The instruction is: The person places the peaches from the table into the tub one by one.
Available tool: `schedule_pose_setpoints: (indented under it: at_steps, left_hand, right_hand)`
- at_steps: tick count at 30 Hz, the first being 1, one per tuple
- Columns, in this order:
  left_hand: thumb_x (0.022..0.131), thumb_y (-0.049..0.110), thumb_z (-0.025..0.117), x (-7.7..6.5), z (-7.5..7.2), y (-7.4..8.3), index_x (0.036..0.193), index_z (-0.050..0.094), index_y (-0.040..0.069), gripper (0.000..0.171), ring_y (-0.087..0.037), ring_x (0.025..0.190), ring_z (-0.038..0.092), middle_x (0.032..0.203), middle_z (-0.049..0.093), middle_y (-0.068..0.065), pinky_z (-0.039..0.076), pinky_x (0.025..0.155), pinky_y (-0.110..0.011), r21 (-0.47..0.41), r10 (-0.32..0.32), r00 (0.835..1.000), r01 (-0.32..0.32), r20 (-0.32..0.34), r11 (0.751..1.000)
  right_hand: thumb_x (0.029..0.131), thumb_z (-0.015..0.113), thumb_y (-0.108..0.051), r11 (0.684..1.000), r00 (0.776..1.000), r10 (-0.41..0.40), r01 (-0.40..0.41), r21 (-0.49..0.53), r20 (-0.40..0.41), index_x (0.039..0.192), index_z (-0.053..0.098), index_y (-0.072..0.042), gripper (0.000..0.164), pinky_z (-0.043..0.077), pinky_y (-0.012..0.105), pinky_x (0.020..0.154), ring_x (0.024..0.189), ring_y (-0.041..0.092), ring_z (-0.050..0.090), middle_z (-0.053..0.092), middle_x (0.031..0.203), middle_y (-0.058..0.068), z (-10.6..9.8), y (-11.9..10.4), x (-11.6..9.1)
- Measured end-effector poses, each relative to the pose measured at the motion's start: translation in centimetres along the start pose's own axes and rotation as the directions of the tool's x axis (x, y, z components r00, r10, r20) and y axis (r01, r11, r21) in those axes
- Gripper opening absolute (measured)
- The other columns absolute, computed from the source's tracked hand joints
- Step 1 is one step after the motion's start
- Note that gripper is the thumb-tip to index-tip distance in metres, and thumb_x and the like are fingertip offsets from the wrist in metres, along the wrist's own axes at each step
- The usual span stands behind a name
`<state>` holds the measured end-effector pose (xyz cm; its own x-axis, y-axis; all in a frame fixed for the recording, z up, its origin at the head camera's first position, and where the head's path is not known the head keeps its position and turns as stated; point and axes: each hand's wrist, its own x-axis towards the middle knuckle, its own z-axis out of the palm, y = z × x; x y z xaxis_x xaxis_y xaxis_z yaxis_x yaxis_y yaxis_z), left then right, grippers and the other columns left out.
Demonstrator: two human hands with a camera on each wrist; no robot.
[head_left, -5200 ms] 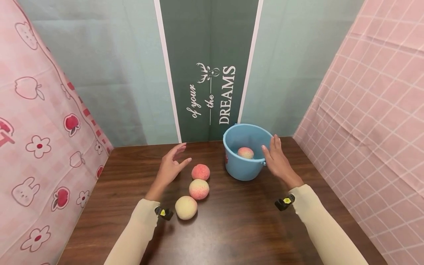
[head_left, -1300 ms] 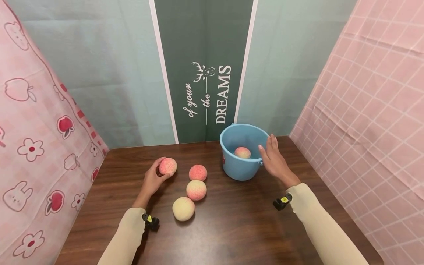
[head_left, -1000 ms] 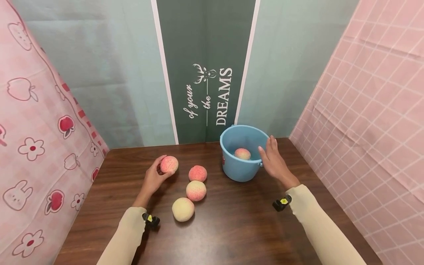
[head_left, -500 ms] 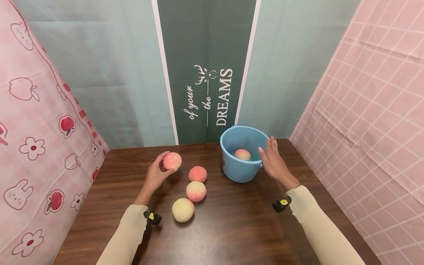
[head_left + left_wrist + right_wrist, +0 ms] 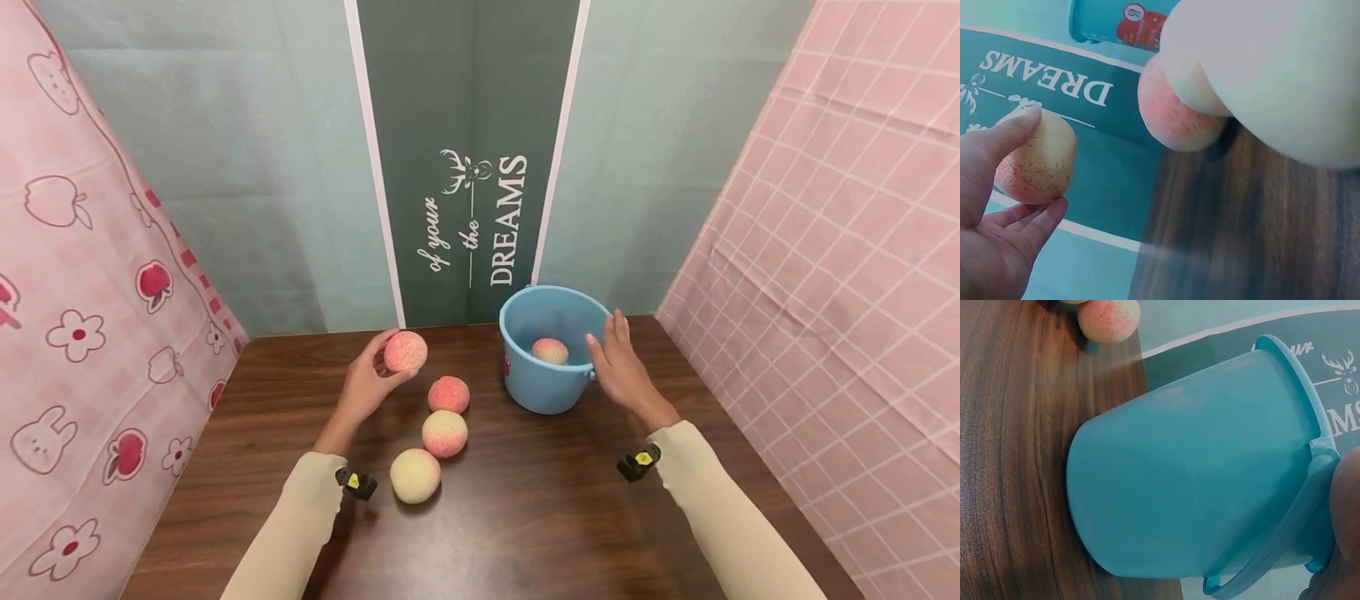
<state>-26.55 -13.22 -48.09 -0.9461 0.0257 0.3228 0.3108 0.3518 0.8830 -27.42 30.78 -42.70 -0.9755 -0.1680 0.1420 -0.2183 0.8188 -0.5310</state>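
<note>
In the head view my left hand [image 5: 367, 383] holds a pink-speckled peach [image 5: 406, 352] between thumb and fingers, lifted off the table. The left wrist view shows the thumb on one side of the held peach [image 5: 1041, 156] and fingertips on the other. My right hand [image 5: 624, 367] lies with straight fingers against the right rim of a blue bucket [image 5: 546, 390], which stands upright. One peach [image 5: 550, 351] rests inside the bucket. Between the left hand and the bucket, a red peach [image 5: 448, 394], a yellow-pink peach [image 5: 445, 433] and a pale yellow peach [image 5: 416, 476] form a line.
The brown wooden table [image 5: 525, 525] ends at a grey-green backdrop [image 5: 255, 208] with white lettering. A pink patterned cloth [image 5: 90, 275] hangs on the left, a pink checked cloth [image 5: 840, 275] on the right. The bucket's handle [image 5: 1279, 531] hangs down its side.
The left hand, empty at first, took hold of a peach at the left, lifted it and carried it right and toward the back. The right hand stays at the bucket.
</note>
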Motion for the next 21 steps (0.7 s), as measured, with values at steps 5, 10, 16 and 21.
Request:
schedule_pose_setpoints:
  at_steps: [5, 10, 16, 21]
  left_hand:
    - [0.08, 0.01, 0.088, 0.1, 0.5, 0.9, 0.147, 0.049, 0.014, 0.077, -0.033, 0.122, 0.061, 0.134, 0.06, -0.015, 0.052, 0.099, -0.051, -0.007, 0.002, 1.0, -0.002, -0.002, 1.0]
    - [0.08, 0.011, 0.088, 0.4, 1.0, 1.6, 0.147, 0.05, 0.015, 0.077, -0.033, 0.121, 0.061, 0.134, 0.06, -0.016, 0.052, 0.1, -0.052, -0.014, 0.014, 1.0, -0.014, -0.001, 1.0]
    - [0.079, 0.012, 0.089, 0.9, 1.7, 2.7, 0.146, 0.051, 0.015, 0.078, -0.031, 0.118, 0.063, 0.133, 0.061, -0.013, 0.054, 0.097, -0.048, -0.028, 0.044, 0.999, -0.044, 0.009, 0.999]
    - [0.079, 0.012, 0.089, 1.1, 2.1, 3.5, 0.147, 0.051, 0.014, 0.078, -0.03, 0.116, 0.064, 0.134, 0.061, -0.013, 0.055, 0.095, -0.045, -0.029, 0.051, 0.998, -0.051, 0.027, 0.998]
  right_hand:
    - [0.109, 0.022, -0.053, 1.0, 1.0, -0.004, 0.004, 0.003, 0.002, 0.157, -0.008, 0.006, 0.082, 0.009, 0.066, 0.118, 0.153, 0.035, -0.016, -0.024, 0.166, 0.014, 0.0, 0.0, -0.1]
    - [0.109, 0.022, -0.053, 1.0, 1.0, 0.002, -0.002, -0.009, 0.007, 0.157, -0.009, 0.007, 0.082, 0.01, 0.066, 0.118, 0.153, 0.036, -0.016, -0.024, 0.165, 0.015, 0.1, 0.1, -0.1]
    - [0.109, 0.023, -0.054, 1.0, 1.0, -0.01, 0.01, -0.016, 0.001, 0.156, -0.008, 0.008, 0.084, 0.01, 0.066, 0.118, 0.153, 0.036, -0.017, -0.024, 0.165, 0.015, 0.0, 0.2, 0.3]
    - [0.109, 0.024, -0.053, 1.0, 1.0, -0.011, 0.011, -0.013, 0.004, 0.156, -0.007, 0.008, 0.084, 0.009, 0.065, 0.119, 0.153, 0.033, -0.018, -0.023, 0.166, 0.015, 0.1, 0.2, 0.3]
